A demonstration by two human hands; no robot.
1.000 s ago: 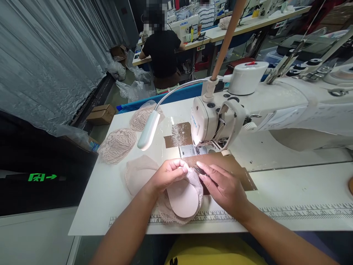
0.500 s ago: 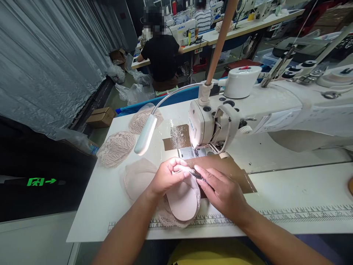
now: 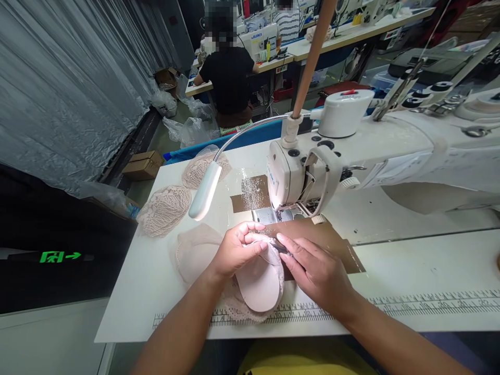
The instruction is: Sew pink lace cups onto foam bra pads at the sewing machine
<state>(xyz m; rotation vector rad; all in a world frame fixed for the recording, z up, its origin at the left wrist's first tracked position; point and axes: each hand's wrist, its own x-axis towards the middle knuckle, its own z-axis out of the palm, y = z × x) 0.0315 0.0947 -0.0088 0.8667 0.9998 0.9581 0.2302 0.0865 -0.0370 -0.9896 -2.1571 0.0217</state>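
"Where's the cup?"
"Near the front edge of the table, over the printed ruler. The left hand pinches its top rim between thumb and fingers."
"And the right hand?"
"Its fingers grip a small dark tool, tip at that rim."
"Room to move?"
"Tight ahead: the sewing machine stands just beyond both hands. Wider to the right, where the white table runs on."

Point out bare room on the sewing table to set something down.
The tabletop is bare front left, between the nearer lace cup and printed ruler, and right of the brown tape, between sewing machine and ruler. Crowded front center: left hand and right hand at the padded cup, mesh fabric beside it.
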